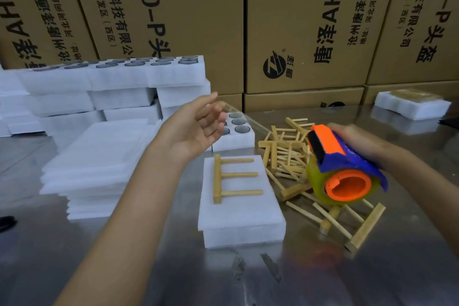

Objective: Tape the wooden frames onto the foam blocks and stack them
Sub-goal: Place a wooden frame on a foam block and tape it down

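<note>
Head view of a reflective metal worktop (pixel 74 256) backed by a wall of printed cardboard cartons (pixel 298 20). Centre: a white foam block (pixel 243 216) lies flat on the worktop, resting on a second block of like outline; a comb-shaped wooden frame (pixel 232 179), one spine with three prongs pointing right, lies on its upper half. The left hand (pixel 196 129) hovers above and behind this block, palm turned up and inward, fingers loosely extended and holding nothing. The right hand (pixel 357 142) grips a tape dispenser (pixel 342 169) with blue body, orange core and a yellowish roll of tape, held above a loose heap of wooden frames (pixel 285 154) that lies just right of the foam block; one larger frame (pixel 357 223) lies at the near edge of the heap. A thin clear strip, seemingly tape, runs from near the left fingertips towards the dispenser, though blur leaves this uncertain. Behind the left hand sits a foam tray (pixel 236 134) with round holes. Left: a pile of flat foam sheets (pixel 96 164) and, behind it, stacked foam trays (pixel 119 82). Far right: a foam block bearing a frame (pixel 412 104), well apart from the rest.
</note>
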### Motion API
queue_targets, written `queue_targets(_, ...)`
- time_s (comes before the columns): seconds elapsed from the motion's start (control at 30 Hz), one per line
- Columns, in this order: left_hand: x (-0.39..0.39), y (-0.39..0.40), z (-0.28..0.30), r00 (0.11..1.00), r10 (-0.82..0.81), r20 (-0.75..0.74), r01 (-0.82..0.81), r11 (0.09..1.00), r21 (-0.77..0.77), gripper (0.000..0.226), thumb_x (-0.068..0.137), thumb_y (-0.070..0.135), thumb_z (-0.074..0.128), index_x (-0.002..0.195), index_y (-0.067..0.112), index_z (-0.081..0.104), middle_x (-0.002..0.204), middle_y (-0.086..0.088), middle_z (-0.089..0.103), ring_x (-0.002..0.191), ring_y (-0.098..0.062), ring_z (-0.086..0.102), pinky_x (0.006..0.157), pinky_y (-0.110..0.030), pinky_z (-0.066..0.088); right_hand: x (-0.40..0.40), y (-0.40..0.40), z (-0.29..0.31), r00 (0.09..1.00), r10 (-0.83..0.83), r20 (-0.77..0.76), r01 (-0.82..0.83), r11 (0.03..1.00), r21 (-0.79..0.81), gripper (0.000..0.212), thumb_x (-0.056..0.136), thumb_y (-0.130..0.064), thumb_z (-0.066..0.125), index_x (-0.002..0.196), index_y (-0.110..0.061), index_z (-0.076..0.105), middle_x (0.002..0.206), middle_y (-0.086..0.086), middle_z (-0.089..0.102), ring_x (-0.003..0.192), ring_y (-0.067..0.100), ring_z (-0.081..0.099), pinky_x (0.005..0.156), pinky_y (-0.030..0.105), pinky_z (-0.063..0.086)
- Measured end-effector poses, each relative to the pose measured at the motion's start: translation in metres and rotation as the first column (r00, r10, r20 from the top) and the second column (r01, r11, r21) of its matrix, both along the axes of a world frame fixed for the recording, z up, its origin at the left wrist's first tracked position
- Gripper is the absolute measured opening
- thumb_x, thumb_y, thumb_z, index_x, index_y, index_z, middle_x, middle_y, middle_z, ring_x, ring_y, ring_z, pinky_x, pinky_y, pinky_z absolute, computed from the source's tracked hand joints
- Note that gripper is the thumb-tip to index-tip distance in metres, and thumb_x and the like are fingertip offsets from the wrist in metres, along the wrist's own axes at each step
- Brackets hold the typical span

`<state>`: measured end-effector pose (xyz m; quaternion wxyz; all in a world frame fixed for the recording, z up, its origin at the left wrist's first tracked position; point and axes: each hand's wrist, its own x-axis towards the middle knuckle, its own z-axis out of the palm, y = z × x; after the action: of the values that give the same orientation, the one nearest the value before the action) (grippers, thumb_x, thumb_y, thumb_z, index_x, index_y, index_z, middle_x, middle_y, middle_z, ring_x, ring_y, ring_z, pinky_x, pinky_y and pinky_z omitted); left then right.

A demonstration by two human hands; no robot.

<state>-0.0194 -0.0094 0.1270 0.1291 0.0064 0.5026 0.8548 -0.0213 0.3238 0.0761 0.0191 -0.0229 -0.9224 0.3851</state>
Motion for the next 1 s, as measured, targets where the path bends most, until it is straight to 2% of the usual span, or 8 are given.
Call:
queue_targets(0.1,0.003,0.008,0.014,1.000,-0.018,-0.018,0.019,0.996,0.085,0.027,0.082,0.012,0.077,0.104,0.004,0.065,0.076,-0.002,0.068,0.090,-0.024,0.075,0.073,-0.035,0.062,0.008,-0.002,-0.001,1.000,0.024,0.005,-0.024,0.998,0.060,0.024,0.100,-0.053,0.038,0.106,-0.039,0.057,0.092,0.005,0.069,0.084,0.022,0.068,0.069,0.032,0.046)
queue_targets(0.2,0.011,0.014,0.025,0.999,0.013,-0.038,-0.006,0.985,0.172,0.021,0.082,-0.004,0.072,0.100,-0.001,0.061,0.079,-0.011,0.065,0.083,-0.026,0.075,0.078,-0.046,0.062,0.010,-0.005,-0.010,0.999,-0.015,-0.035,0.012,0.996,-0.093,0.033,0.104,-0.045,0.035,0.111,-0.023,0.059,0.093,0.010,0.069,0.083,0.023,0.067,0.068,0.031,0.045)
queue_targets(0.33,0.024,0.025,0.030,0.999,0.032,-0.039,-0.021,0.964,0.266,0.021,0.082,-0.016,0.067,0.096,-0.002,0.059,0.091,-0.017,0.062,0.071,-0.019,0.067,0.074,-0.045,0.063,0.013,-0.009,-0.023,0.991,-0.111,-0.075,0.096,0.978,-0.184,0.038,0.104,-0.048,0.034,0.101,-0.018,0.058,0.087,0.016,0.065,0.078,0.027,0.063,0.067,0.032,0.043)
queue_targets(0.47,0.037,0.041,0.035,0.998,0.001,-0.065,0.019,0.951,0.308,0.021,0.082,-0.020,0.062,0.095,-0.004,0.058,0.086,-0.019,0.063,0.076,-0.022,0.066,0.074,-0.048,0.062,0.010,-0.016,-0.034,0.974,-0.222,-0.040,0.205,0.944,-0.258,0.057,0.097,-0.058,0.042,0.115,-0.005,0.053,0.089,0.016,0.061,0.078,0.026,0.061,0.065,0.032,0.040)
queue_targets(0.7,0.050,0.052,0.040,0.996,0.014,-0.088,0.018,0.938,0.347,0.017,0.083,-0.021,0.059,0.087,-0.004,0.059,0.067,-0.016,0.065,0.067,-0.021,0.066,0.078,-0.051,0.061,0.014,-0.028,-0.038,0.933,-0.271,-0.238,0.205,0.941,-0.268,0.050,0.091,-0.059,0.044,0.098,-0.013,0.059,0.078,0.009,0.060,0.074,0.025,0.061,0.066,0.034,0.043)
queue_targets(0.8,0.059,0.048,0.035,0.988,-0.019,-0.151,0.063,0.955,0.290,0.014,0.084,-0.019,0.060,0.085,-0.005,0.060,0.066,-0.017,0.066,0.064,-0.021,0.068,0.078,-0.046,0.062,0.010,-0.023,-0.037,0.874,-0.426,-0.235,0.299,0.852,-0.431,0.042,0.093,-0.054,0.045,0.087,-0.014,0.056,0.067,0.005,0.057,0.068,0.023,0.059,0.061,0.032,0.041)
queue_targets(0.87,0.064,0.044,0.028,0.981,-0.041,-0.191,0.085,0.971,0.225,0.011,0.084,-0.017,0.060,0.085,-0.006,0.061,0.066,-0.016,0.066,0.069,-0.024,0.071,0.079,-0.042,0.062,0.008,-0.018,-0.033,0.854,-0.487,-0.182,0.347,0.795,-0.497,0.043,0.093,-0.052,0.045,0.099,-0.012,0.058,0.069,0.005,0.060,0.066,0.021,0.060,0.057,0.030,0.040)
queue_targets(1.0,0.063,0.031,0.011,0.982,-0.007,-0.188,0.037,0.986,0.160,0.009,0.082,-0.012,0.063,0.080,-0.004,0.064,0.070,-0.014,0.066,0.093,-0.036,0.073,0.074,-0.036,0.062,0.006,-0.009,-0.028,0.871,-0.472,-0.138,0.367,0.811,-0.455,0.044,0.092,-0.053,0.046,0.104,-0.012,0.058,0.078,0.009,0.062,0.071,0.021,0.061,0.058,0.030,0.038)
